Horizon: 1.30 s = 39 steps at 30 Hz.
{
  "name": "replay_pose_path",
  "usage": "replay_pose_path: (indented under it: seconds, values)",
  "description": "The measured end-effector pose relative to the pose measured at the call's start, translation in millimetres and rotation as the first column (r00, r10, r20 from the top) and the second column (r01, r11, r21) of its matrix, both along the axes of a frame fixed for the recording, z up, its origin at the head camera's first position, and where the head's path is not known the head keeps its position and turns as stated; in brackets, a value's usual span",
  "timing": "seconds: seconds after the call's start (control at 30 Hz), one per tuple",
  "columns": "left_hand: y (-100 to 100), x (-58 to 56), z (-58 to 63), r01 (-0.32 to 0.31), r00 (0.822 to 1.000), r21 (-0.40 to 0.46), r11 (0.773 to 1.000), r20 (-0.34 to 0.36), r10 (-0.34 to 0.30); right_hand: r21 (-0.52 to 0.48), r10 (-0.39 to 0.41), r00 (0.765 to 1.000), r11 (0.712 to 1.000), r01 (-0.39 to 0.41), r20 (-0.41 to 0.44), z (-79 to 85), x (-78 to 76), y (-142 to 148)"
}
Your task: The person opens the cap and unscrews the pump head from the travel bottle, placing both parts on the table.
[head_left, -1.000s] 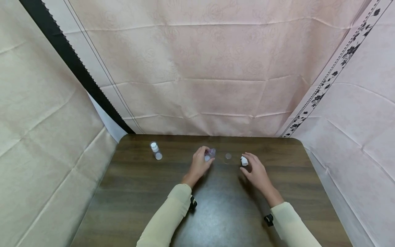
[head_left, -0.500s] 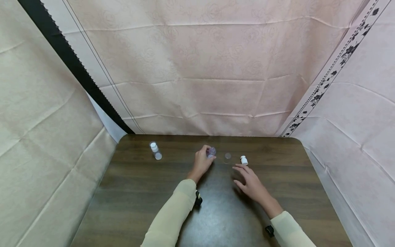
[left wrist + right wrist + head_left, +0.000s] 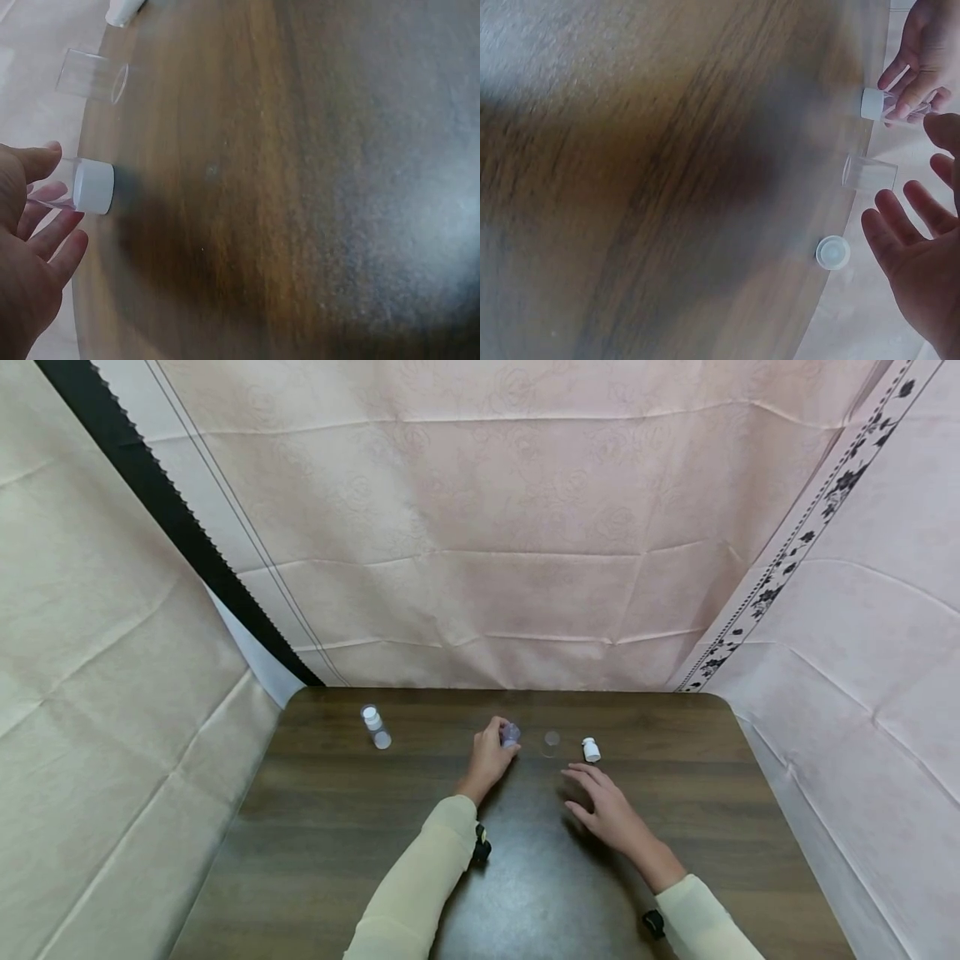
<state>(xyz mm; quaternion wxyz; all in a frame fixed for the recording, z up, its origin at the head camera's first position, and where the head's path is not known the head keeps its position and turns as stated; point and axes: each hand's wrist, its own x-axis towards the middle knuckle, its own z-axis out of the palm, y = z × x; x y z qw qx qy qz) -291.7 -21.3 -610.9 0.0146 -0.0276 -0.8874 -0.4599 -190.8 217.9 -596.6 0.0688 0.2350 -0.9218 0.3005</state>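
Observation:
My left hand [image 3: 492,760] grips a clear, purple-tinted bottle [image 3: 511,734] on the far part of the table. The bottle's white base [image 3: 94,186] faces the tabletop in the left wrist view. To its right stands a clear cylindrical cover [image 3: 870,172]. Farther right is a small white dispenser top [image 3: 591,750] with a short side spout; its round end shows in the right wrist view. My right hand [image 3: 606,806] hovers nearer to me than these two pieces, fingers spread and relaxed, holding nothing.
A second clear bottle with a white top [image 3: 376,727] stands at the far left of the wooden table [image 3: 337,827]. Beyond the table's back edge hangs a pale cloth [image 3: 480,568], with more cloth on both sides.
My right hand has let go of the white dispenser top and drawn back toward me and left. The left hand keeps its grip on the bottle, its forearm shifted slightly right.

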Motion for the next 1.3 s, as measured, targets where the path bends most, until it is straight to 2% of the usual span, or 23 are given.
replay_pose_path:
  seconds: [0.27,0.57,0.77,0.97,1.3]
  values:
    - [-6.5,6.2,-3.2,0.037,0.999,-0.001,0.999,0.021,-0.037,-0.014,0.009,1.000,1.000,-0.009,0.009,-0.8,-2.5,-4.9]
    - [-24.7,20.9,-2.1,0.063,0.996,0.004,0.998,-0.064,-0.062,-0.026,-0.010,1.000,1.000,0.010,-0.006,9.6,-11.7,-13.3]
    - [-37.0,31.0,5.3,0.048,0.991,-0.018,0.999,-0.125,-0.050,-0.048,-0.009,0.998,0.999,0.006,-0.066,20.7,-21.2,-21.0]
    - [-50.6,40.5,11.2,0.021,0.987,-0.087,0.996,-0.157,-0.035,-0.058,0.000,0.997,0.998,-0.005,-0.079,34.3,-31.5,-30.8]
    - [-80.7,57.8,21.3,-0.052,0.972,-0.109,0.993,-0.235,0.025,-0.056,0.032,0.998,0.998,-0.035,-0.050,54.6,-42.3,-60.9]
